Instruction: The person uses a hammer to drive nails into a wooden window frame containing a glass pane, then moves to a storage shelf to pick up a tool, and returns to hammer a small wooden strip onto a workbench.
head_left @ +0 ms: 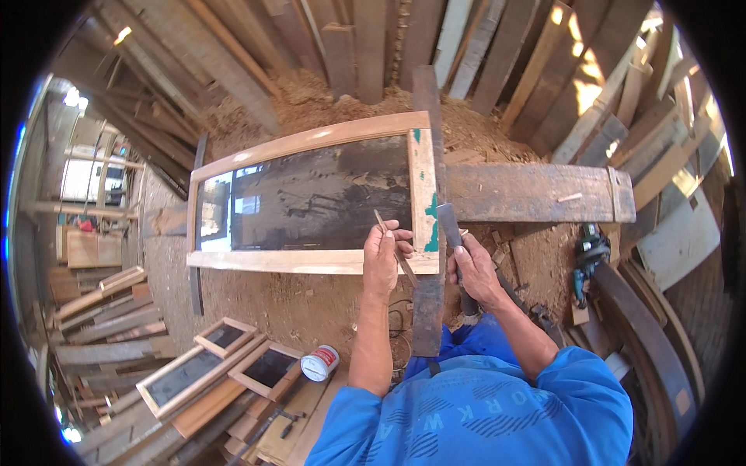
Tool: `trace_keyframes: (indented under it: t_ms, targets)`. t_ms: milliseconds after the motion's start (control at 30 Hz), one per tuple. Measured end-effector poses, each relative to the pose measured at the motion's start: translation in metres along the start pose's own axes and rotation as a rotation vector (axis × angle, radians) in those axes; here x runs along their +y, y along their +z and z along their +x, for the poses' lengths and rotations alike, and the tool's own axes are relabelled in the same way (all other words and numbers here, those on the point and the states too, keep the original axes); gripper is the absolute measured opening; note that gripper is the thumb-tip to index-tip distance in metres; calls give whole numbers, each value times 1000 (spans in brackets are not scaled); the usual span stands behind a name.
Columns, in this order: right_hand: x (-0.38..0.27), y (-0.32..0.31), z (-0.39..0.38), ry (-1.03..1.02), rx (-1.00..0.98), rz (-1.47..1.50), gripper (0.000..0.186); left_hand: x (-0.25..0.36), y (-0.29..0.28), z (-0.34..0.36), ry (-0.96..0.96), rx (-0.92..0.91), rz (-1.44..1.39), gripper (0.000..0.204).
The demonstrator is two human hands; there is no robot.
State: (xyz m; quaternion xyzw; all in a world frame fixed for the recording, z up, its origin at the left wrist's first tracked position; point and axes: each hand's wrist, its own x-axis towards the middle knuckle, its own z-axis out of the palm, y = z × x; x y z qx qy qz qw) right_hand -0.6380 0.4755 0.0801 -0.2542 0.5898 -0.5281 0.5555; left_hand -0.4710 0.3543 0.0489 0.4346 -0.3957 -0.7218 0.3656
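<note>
A light wooden frame (318,140) with a dark, reflective glass pane (311,194) lies across the supports in front of me. Green patches mark its right end rail (423,186). Over the near right corner, my left hand (381,256) is closed around a thin wooden strip (406,268), which slants up past the fingers. Just right of the frame, my right hand (478,272) grips a tool with a flat grey metal blade (448,224), its tip pointing up and away. The fingers hide most of its handle.
A dark beam (427,311) runs under the frame's right end; a wide plank (528,193) extends right. A teal power tool (581,279) sits at right. Smaller glazed frames (183,380) and a white can (319,363) are lower left. Upright boards (369,54) line the back.
</note>
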Motion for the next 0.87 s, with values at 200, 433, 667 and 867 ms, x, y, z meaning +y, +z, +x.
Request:
trace_keyframes:
  t_ms: [200,433,667,867]
  targets:
    - [-19,28,-12,-12,-117,233,26,32,-1,-40,76,-60,77,31]
    - [-35,87,-44,239,-322,583,19,54,-22,-73,35,-41,445,26]
    - [-43,113,-70,473,-530,642,17,76,-39,-113,63,-72,605,27]
    - [-41,112,-75,543,-571,573,15,77,-43,-129,140,-42,678,22]
